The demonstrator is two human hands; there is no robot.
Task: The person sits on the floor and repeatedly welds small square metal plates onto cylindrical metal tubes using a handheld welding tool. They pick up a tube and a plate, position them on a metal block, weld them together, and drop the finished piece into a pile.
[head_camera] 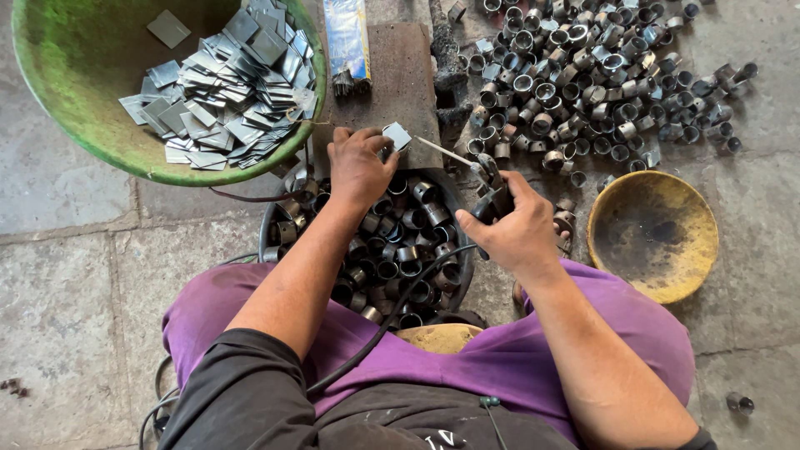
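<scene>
Your left hand (357,167) pinches a small grey square metal plate (397,135) at its fingertips, over the brown block (400,83) at 12 o'clock. Your right hand (517,227) is closed around a black-handled welding holder (493,193) whose thin rod (443,152) points toward the plate; its cable (400,304) runs down across your purple lap. Below both hands, a dark basin of short metal rings (400,250) is partly hidden by your forearms. At 10 o'clock the green bowl of plates (100,133) is cut off; at 3 o'clock sits a yellow bowl (700,225).

Green basin (100,142) cut off top-left
</scene>
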